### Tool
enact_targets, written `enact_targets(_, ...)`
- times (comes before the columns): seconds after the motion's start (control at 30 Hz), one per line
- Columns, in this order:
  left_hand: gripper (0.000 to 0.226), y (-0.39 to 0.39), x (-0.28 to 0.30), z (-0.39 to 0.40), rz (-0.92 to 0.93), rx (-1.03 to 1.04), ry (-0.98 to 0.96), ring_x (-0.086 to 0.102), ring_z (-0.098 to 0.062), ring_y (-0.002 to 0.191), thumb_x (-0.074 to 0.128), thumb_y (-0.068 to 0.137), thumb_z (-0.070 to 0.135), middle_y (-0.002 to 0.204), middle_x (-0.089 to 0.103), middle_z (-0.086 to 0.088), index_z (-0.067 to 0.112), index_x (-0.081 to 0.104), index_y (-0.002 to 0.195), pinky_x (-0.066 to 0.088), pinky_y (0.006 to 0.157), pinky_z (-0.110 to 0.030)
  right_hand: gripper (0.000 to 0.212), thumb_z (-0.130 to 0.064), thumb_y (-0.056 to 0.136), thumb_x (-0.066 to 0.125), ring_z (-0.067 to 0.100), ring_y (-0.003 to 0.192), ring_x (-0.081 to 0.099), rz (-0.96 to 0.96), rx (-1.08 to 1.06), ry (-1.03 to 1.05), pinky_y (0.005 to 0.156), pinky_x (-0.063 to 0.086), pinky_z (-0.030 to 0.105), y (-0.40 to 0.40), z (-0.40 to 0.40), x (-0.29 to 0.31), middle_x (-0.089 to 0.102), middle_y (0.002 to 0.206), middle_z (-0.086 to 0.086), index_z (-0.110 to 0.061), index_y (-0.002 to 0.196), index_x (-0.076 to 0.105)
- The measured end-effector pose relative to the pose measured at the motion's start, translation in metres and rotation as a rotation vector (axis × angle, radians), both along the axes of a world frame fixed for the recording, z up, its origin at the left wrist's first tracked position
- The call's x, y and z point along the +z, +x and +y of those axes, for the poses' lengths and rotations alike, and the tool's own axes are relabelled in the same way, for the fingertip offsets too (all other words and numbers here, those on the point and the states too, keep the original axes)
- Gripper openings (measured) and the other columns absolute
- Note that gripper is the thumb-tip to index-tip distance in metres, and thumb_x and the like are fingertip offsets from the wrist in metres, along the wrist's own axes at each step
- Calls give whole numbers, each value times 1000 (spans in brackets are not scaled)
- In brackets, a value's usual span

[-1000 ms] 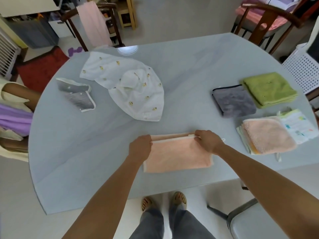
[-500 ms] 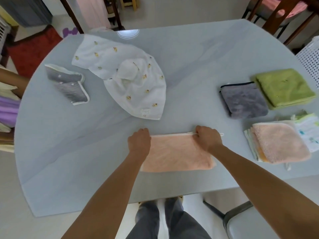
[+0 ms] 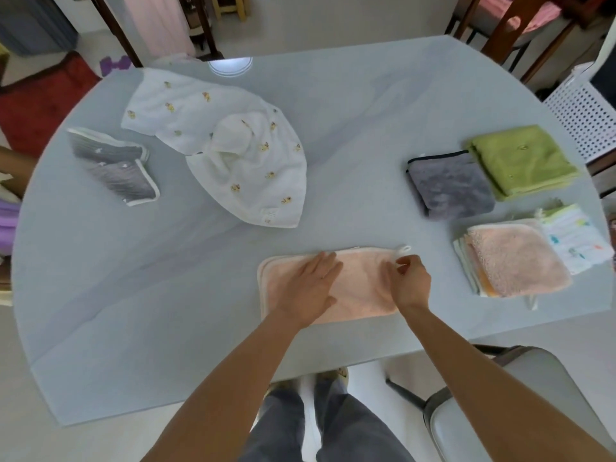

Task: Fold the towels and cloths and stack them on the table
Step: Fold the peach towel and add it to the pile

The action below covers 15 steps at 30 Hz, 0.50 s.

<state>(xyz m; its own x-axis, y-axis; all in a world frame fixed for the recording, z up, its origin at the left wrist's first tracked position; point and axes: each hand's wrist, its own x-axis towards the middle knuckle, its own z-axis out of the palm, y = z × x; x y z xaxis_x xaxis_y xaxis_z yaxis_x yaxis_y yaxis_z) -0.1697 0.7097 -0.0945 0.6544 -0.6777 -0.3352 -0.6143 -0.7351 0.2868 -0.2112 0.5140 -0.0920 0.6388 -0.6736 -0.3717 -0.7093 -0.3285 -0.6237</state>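
Flatly, left hand (image 3: 308, 288) presses fluffy rectangular peach towel (image 3: 360, 288)

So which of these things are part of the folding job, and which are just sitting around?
Part of the job:
peach terry towel under both hands (left hand, right hand)
crumpled white printed cloth
grey striped cloth
folded grey towel
folded green towel
peach-topped folded stack
grey round table

Just lying about:
wooden chairs
white perforated basket
red rug

Grey table (image 3: 333, 105) — folded peach towel (image 3: 363, 288), white cloth (image 3: 233, 155), folded stacks (image 3: 500, 195).
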Motion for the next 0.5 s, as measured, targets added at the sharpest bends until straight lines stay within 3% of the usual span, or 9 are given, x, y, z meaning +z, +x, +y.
enact_targets(0.13,80,6,-8,-15,54,-15,54,-6,-18,148,49,96,43,161,-12,0,20,-1,154,3,120,-35,32,-26,88,61,32,100,61,103,-125,40,83,47,36,9,-2,1,65,108,13,-5,111,57)
enact_targets(0.27,98,8,-18,-16,70,-58,114,-16,-19,147,55,87,55,159,-20,0,19,-8,153,-1,120,-39,35,-37,86,57,32,98,61,246,-35,-60,79,48,38,12,4,-5,64,104,11,-7,104,57)
enact_targets(0.4,114,8,-22,-20,58,-77,157,-23,-20,145,59,79,64,157,-26,-1,17,-15,151,-3,120,-42,34,-28,88,53,32,109,53,299,87,-253,83,43,38,17,10,-8,57,114,13,-6,114,48)
enact_targets(0.5,129,4,-24,-21,37,-95,189,-27,-20,143,67,69,67,155,-30,-2,15,-20,150,-7,119,-42,30,-25,88,53,32,102,59,329,56,-168,79,45,37,19,9,-8,63,107,12,-6,111,48)
